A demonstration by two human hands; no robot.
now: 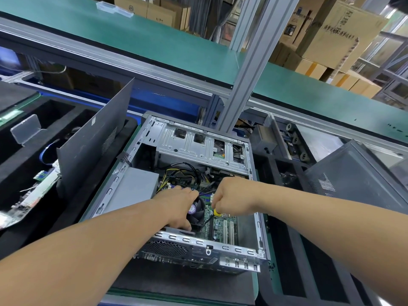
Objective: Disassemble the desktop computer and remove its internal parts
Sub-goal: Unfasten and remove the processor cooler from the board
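Open computer case [176,195] lies centre bench | left hand [178,206] rests, fingers relaxed, on cooler fan [197,214] | right hand [231,199] grips screwdriver [213,215], tip seemingly at a fan screw | risk: slipping tip gouges motherboard [223,226].

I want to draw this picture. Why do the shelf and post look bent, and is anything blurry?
Head view: the wide lens curves the green shelf and tilts the metal post. The computer case and both hands look sharp; the cardboard boxes far behind are soft and brightly lit.
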